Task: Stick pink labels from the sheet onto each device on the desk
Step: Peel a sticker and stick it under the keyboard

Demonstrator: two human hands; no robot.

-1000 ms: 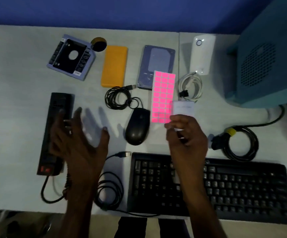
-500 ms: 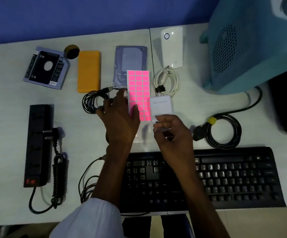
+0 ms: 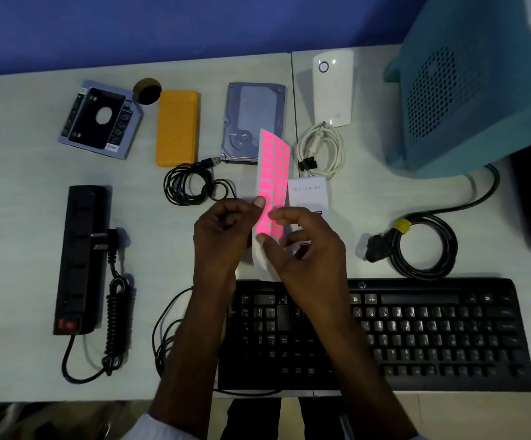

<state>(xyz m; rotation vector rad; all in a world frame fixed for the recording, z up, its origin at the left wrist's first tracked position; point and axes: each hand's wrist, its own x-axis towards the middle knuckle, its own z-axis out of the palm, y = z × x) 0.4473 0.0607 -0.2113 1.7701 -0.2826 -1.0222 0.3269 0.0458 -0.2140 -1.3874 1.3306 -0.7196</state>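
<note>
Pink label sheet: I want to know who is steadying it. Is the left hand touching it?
Touching. Head view shows the left hand pinching the pink label sheet at its left edge.

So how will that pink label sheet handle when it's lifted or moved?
Probably floppy: the sheet curves along its length above the left hand and right hand that pinch its lower end. Likely very light, since fingertips alone carry it. Its free top may sag or flutter if moved fast.

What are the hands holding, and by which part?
Both hold the pink label sheet: the left hand pinches its left edge low down, and the right hand pinches its lower end.
</note>
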